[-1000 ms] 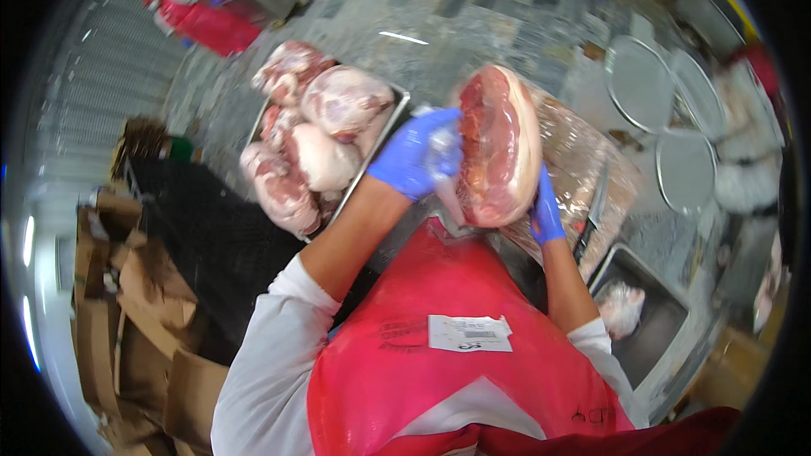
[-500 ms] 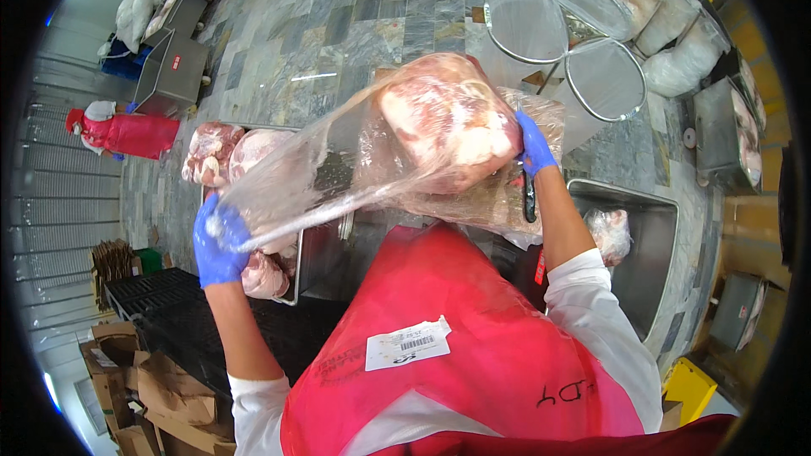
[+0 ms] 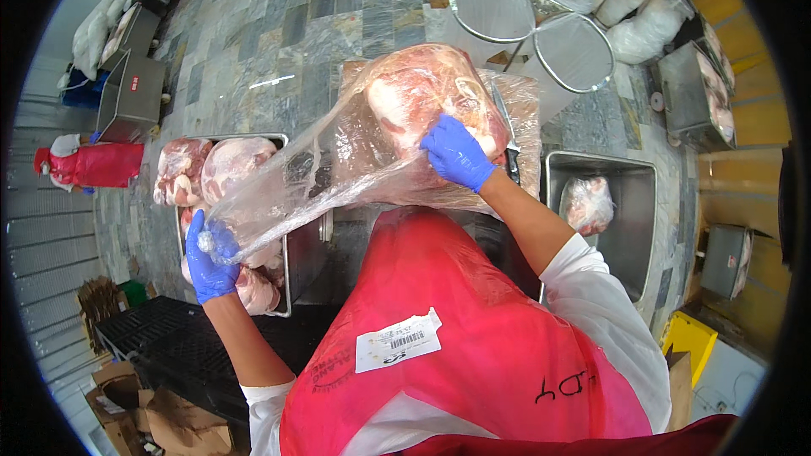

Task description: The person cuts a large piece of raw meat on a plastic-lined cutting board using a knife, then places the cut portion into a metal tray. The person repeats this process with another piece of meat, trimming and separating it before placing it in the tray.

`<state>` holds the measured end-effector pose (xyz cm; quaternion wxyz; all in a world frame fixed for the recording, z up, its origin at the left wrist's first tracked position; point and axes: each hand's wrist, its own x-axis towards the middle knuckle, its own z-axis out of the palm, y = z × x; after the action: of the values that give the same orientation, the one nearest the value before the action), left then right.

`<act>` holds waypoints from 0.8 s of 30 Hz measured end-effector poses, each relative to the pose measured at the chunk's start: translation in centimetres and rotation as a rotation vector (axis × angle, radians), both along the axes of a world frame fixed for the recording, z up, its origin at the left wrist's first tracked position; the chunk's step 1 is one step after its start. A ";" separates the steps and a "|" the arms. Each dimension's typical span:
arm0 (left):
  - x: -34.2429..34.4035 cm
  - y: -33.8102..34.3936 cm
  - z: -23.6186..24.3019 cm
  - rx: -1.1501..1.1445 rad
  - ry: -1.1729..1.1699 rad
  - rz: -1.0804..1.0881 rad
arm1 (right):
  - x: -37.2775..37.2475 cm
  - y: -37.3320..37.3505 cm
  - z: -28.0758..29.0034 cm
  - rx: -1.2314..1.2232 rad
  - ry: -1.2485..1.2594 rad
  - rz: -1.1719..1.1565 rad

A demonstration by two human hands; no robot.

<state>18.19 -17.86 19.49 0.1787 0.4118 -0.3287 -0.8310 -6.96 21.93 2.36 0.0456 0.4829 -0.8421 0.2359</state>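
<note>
My left hand (image 3: pixel 211 257), in a blue glove, is closed on the bunched end of a clear plastic bag (image 3: pixel 279 203), stretched out at the left over a steel bin of raw meat cuts (image 3: pixel 230 160). My right hand (image 3: pixel 456 152), also gloved, grips the bag against a large meat cut (image 3: pixel 405 101) inside it. That cut lies on a film-covered board (image 3: pixel 525 110); a knife (image 3: pixel 512 160) lies at its right, partly hidden by the meat.
A steel bin (image 3: pixel 638 219) with a bagged cut (image 3: pixel 587 203) stands at the right. Mesh-lined hoops (image 3: pixel 574 55), steel carts (image 3: pixel 127 101) and white sacks (image 3: pixel 638 38) stand around. A co-worker (image 3: pixel 97 165) is at the left. A black pallet (image 3: pixel 152 338) and cardboard (image 3: pixel 182 422) are lower left.
The large cut was held up a second ago and now lies on the board. My left hand moved out leftward with the bag's end. My right hand moved left onto the bag's front.
</note>
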 end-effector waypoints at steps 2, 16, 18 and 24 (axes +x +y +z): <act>-0.1 -0.5 -1.9 0.029 0.032 -0.079 | 0.9 1.4 1.0 -0.060 -0.065 -0.100; -2.9 6.4 -12.3 0.164 -0.140 -0.428 | 17.8 16.9 -4.0 0.100 -1.112 -0.522; -1.5 4.3 -12.7 0.106 -0.115 -0.350 | 14.0 14.5 -0.4 0.061 -1.248 -0.600; 4.9 -2.7 -13.0 0.026 -0.045 -0.160 | -0.2 6.2 1.9 -0.176 -0.297 -0.705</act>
<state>23.05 -20.52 6.49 0.0990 0.4050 -0.3539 -0.8372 -7.21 28.18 4.25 0.0428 0.1187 -0.9304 0.3442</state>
